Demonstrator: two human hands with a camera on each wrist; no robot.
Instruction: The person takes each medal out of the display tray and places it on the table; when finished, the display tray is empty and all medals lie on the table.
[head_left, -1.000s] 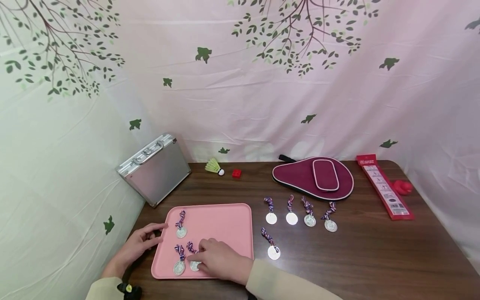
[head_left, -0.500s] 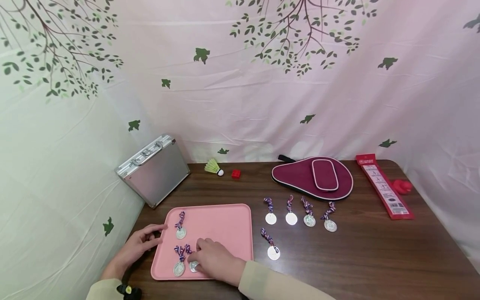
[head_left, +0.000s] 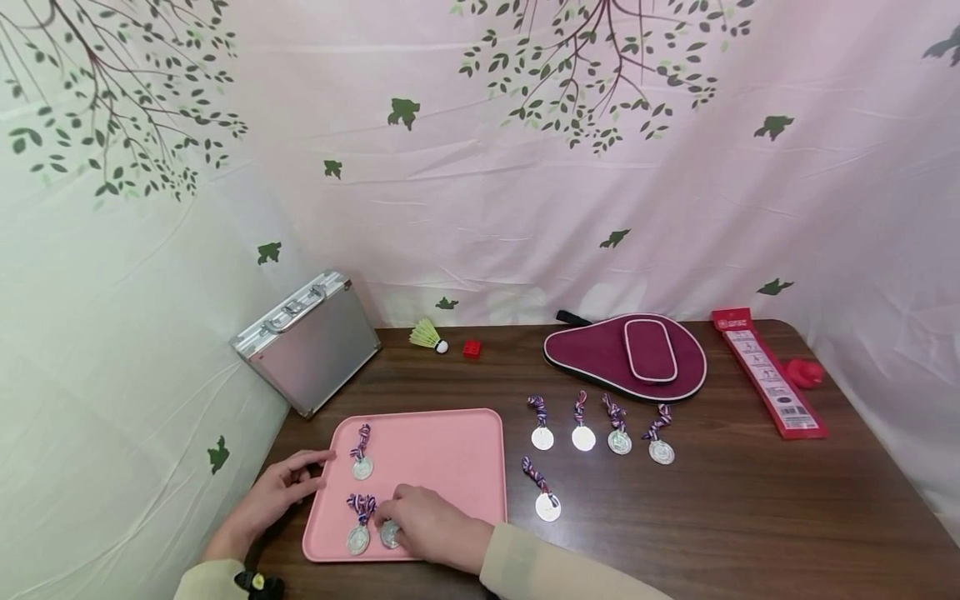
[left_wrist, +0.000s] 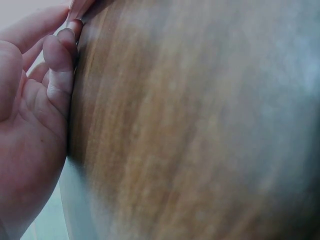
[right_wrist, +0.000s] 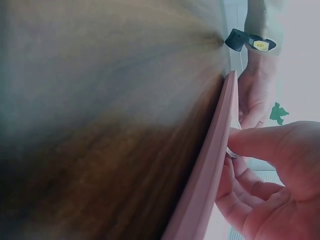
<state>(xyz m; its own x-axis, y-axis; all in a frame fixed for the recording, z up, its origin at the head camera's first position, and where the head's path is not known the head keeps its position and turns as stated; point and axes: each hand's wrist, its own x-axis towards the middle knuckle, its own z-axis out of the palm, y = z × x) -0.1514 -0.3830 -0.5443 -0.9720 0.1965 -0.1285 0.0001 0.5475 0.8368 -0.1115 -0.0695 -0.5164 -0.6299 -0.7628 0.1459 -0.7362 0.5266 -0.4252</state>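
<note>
On the pink tray, my right hand pinches a silver medal near the front edge. In the right wrist view, the thumb and fingers meet at its shiny rim, low over the tray. Just left of it lies another silver medal, the striped ribbons bunched together above. A third medal lies at the tray's back left, its knotted ribbon pointing away. My left hand rests against the tray's left edge, thumb and forefinger apart, fingertips touching the rim. The left wrist view shows mostly blurred table.
Several medals with knotted ribbons lie right of the tray. Behind are a silver case, shuttlecock, red block and maroon paddle bag. At far right are a red packet and red object.
My right hand has shifted slightly left with the pinched medal. That medal's ribbon has come up against the ribbon on its left. My left hand has stayed at the tray's edge.
</note>
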